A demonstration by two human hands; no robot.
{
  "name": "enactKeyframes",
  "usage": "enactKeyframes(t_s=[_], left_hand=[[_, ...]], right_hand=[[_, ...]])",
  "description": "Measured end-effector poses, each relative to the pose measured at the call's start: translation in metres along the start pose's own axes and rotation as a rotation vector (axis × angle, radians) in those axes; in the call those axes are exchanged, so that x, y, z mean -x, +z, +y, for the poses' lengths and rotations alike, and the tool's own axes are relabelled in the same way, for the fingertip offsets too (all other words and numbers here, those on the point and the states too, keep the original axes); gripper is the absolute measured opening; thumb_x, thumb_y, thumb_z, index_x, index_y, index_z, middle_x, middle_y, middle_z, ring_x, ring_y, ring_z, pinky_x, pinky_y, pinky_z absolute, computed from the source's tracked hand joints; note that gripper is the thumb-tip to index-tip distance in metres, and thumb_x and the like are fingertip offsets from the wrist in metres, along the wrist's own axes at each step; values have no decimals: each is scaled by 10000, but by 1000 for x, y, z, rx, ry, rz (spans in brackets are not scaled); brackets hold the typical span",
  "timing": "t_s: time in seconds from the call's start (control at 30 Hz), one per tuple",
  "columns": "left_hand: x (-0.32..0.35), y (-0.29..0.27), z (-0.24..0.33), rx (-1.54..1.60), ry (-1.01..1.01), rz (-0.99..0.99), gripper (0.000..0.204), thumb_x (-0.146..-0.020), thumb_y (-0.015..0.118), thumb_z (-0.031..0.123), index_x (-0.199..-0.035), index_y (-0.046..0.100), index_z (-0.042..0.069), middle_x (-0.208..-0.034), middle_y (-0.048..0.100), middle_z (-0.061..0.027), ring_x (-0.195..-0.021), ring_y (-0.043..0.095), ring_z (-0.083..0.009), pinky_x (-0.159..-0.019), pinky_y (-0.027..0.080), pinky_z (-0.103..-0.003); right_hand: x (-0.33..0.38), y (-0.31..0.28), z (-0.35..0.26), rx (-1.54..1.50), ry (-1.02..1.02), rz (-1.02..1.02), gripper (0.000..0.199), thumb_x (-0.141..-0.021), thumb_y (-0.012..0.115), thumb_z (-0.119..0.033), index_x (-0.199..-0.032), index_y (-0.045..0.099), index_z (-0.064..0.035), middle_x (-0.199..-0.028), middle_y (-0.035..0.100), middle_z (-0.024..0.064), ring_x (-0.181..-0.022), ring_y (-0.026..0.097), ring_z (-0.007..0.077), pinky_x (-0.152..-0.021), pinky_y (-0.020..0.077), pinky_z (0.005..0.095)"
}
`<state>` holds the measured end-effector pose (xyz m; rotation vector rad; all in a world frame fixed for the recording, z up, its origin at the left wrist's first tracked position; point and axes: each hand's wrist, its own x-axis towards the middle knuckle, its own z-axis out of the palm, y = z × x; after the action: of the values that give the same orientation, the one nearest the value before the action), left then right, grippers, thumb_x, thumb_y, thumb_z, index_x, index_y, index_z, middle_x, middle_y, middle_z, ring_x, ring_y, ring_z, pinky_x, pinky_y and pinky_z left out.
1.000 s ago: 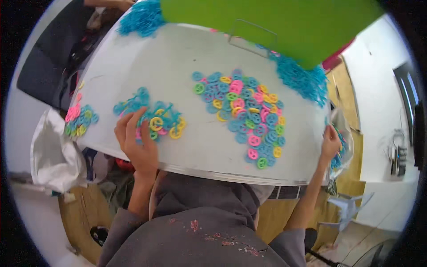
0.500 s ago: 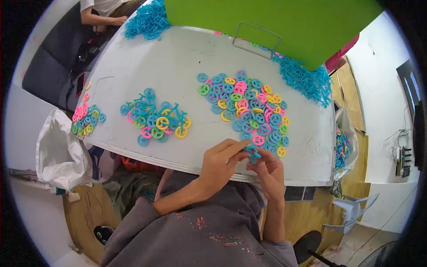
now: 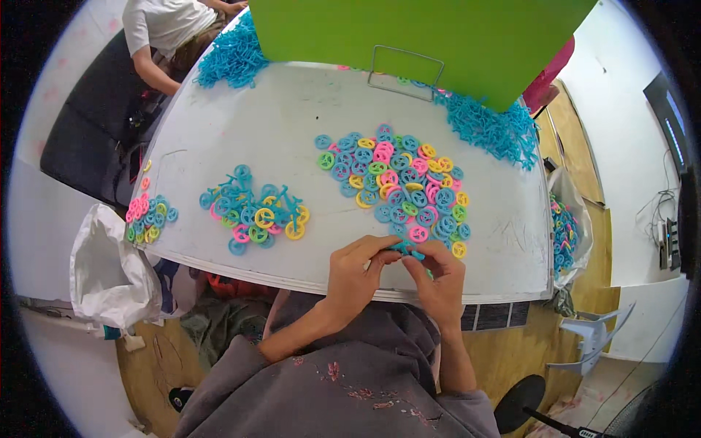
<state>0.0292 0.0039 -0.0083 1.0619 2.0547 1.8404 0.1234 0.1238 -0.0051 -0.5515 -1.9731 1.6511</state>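
Note:
My left hand [image 3: 356, 270] pinches a small blue plastic toy bicycle frame [image 3: 406, 250] above the table's near edge. My right hand [image 3: 440, 276] closes on the other end of the same piece, and a bit of green shows below its fingers, too small to name. Just beyond both hands spreads a heap of small toy wheels [image 3: 398, 213] in blue, pink, yellow and green. To the left lies a second pile of toy bicycles [image 3: 252, 212], blue frames with coloured wheels. My fingertips hide part of the held frame.
Blue frames are heaped at the far left [image 3: 232, 55] and far right [image 3: 493, 128], beside a green panel [image 3: 423, 36]. More wheels [image 3: 151, 217] lie at the left corner. White sacks hang at the left [image 3: 109, 270] and right [image 3: 582, 219]. Another person [image 3: 171, 36] sits far left.
The whole view has shifted slightly. The blue frame has turned from more upright to lying flatter between my fingers. The other person's arm has shifted at the far left.

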Motion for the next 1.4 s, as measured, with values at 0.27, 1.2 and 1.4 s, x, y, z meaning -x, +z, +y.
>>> enactKeyframes(t_s=[0.27,1.2,1.4], left_hand=[[-2,10,4,-216,159,130,311,-778,571,-105,-1060,642,3,-946,662,-165,-789,666,-285,-701,540,-334],[-38,-20,-2,524,-397,-43,147,-911,526,28,-1035,597,-5,-947,632,-67,-746,602,-123,-618,515,-253],[-39,-17,2,454,-396,-84,182,-888,559,36,-1050,605,-32,-959,633,-73,-773,604,-113,-672,540,-265]], right_hand=[[-3,9,3,-17,113,126,174,-776,740,-71,-899,651,14,-833,624,48,-710,559,102,-643,464,244],[-17,16,18,-134,91,175,233,-800,714,-43,-1005,624,23,-913,648,58,-852,589,111,-774,470,248],[-17,15,17,-106,69,185,199,-801,705,-29,-976,619,14,-889,633,43,-827,573,110,-736,457,241]])
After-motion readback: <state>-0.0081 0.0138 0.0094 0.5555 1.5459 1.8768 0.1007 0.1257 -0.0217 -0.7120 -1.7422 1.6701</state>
